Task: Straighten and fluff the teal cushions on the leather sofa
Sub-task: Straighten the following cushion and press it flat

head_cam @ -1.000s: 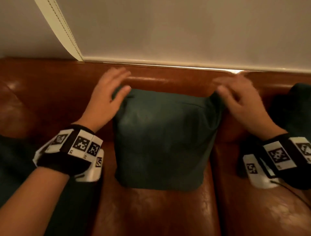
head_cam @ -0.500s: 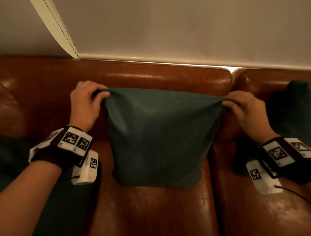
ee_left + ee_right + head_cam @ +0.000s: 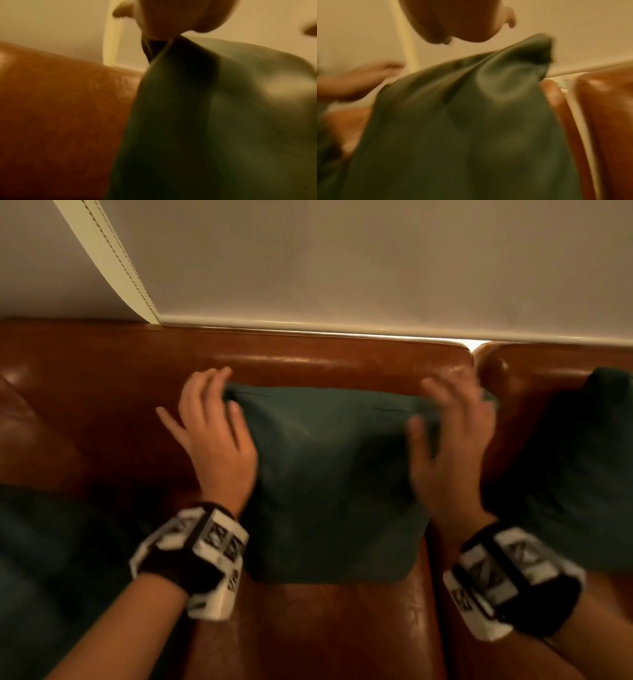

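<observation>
From the head view, the teal cushion (image 3: 329, 481) stands against the backrest of the leather sofa (image 3: 308, 364), with another cushion (image 3: 582, 467) at the right. Half a second ago both hands pinched its top corners; now the left hand (image 3: 212, 433) and right hand (image 3: 448, 436) are spread, fingers loose, resting at its upper edges and gripping nothing.

The left wrist view alone shows the corner (image 3: 173, 44) peaked just under the palm.

The right wrist view, blurred, shows the other corner (image 3: 537, 50) free.
</observation>
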### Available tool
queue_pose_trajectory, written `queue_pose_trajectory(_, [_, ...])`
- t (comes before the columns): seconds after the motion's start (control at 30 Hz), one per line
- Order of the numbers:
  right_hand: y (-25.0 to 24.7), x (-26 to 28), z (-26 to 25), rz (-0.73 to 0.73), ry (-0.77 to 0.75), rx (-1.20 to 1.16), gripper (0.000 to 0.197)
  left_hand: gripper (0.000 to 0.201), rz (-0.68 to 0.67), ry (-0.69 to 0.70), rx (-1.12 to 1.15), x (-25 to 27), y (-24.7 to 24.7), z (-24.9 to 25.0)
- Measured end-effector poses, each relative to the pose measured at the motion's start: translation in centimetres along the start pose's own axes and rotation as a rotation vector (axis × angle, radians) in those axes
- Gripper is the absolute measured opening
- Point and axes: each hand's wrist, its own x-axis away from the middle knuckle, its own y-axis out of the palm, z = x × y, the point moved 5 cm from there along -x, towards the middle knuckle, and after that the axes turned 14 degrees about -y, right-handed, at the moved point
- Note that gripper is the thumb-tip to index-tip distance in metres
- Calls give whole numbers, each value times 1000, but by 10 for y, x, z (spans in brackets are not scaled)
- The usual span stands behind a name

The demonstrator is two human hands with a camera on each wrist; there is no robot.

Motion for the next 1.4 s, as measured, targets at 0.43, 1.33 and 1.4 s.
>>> queue_pose_trajectory(0.43, [105,46,1,-478,-853,342,88,81,-249,691,-392,54,94,-7])
queue_pose_trajectory(1.33, [43,-23,53,-266,-194,211,40,37,-248,370,-193,-43,54,23])
queue_pose_trajectory(1.4, [36,-30,68,-358,-203,209,41,32,-233,371,-197,-50,47,19])
